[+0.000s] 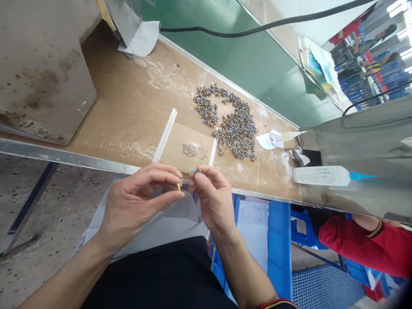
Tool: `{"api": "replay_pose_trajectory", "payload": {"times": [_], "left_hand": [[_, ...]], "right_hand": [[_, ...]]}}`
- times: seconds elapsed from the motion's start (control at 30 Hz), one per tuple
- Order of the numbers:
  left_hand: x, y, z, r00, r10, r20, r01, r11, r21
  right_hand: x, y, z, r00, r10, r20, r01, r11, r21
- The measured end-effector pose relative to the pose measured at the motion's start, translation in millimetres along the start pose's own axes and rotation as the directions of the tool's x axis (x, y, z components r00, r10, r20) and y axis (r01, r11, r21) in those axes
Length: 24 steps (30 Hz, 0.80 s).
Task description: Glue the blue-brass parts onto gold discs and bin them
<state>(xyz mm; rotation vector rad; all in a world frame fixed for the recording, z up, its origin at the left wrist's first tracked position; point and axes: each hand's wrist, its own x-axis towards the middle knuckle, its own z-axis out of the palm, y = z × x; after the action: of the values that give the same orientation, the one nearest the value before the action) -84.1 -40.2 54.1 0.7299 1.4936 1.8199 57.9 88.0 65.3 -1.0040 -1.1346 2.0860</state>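
My left hand [138, 201] is closed in a pinch on a tiny brass-coloured pin [179, 186] at the near edge of the bench. My right hand [212, 197] is closed too, fingertips pinching a small blue and brass part [197, 171]. The two hands meet tip to tip over my lap. Just beyond them on the cardboard mat [128, 111] lie two white plastic strips [165, 134], a small clear round lid [192, 149] and a scatter of tiny specks. Farther back lies a heap of several small blue and brass parts [233, 122].
A white glue bottle with a blue nozzle [325, 175] lies at the right by a metal housing [363, 163]. Crumpled white paper [272, 139] sits beside the heap. A green conveyor belt [254, 56] runs behind, with a black cable over it. A person's red sleeve [357, 244] shows at the right, blue crates below.
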Motion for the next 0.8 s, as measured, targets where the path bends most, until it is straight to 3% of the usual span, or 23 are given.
{"api": "replay_pose_trajectory", "payload": {"times": [0.07, 0.17, 0.3, 0.4, 0.5, 0.63, 0.8], "left_hand": [[0.6, -2.6, -1.1, 0.996, -0.087, -0.013, 0.085, 0.993, -0.078], [3.6, -7.8, -1.2, 0.979, -0.187, -0.084, 0.176, 0.977, -0.117], [8.0, -15.5, 0.1, 0.958, -0.173, -0.228, 0.152, 0.982, -0.108], [9.4, -20.6, 0.3, 0.945, -0.157, -0.286, 0.130, 0.985, -0.111], [9.7, -23.2, -0.1, 0.944, -0.166, -0.284, 0.136, 0.983, -0.123], [9.9, -23.6, -0.9, 0.948, -0.167, -0.272, 0.136, 0.982, -0.128], [9.4, -22.6, -2.5, 0.950, -0.181, -0.255, 0.150, 0.979, -0.135]], "right_hand": [[10.1, -10.0, -9.6, 0.976, -0.218, -0.025, 0.206, 0.951, -0.229], [28.9, -27.7, -21.5, 0.880, -0.467, 0.084, 0.435, 0.721, -0.539], [51.1, -43.4, -24.1, 0.728, -0.606, 0.322, 0.618, 0.376, -0.690], [60.1, -46.5, -20.0, 0.648, -0.632, 0.426, 0.672, 0.210, -0.711], [63.5, -46.4, -16.4, 0.603, -0.636, 0.482, 0.699, 0.130, -0.703], [63.5, -45.5, -13.4, 0.587, -0.621, 0.520, 0.715, 0.097, -0.692], [62.1, -44.5, -11.8, 0.643, -0.576, 0.504, 0.673, 0.110, -0.732]]}}
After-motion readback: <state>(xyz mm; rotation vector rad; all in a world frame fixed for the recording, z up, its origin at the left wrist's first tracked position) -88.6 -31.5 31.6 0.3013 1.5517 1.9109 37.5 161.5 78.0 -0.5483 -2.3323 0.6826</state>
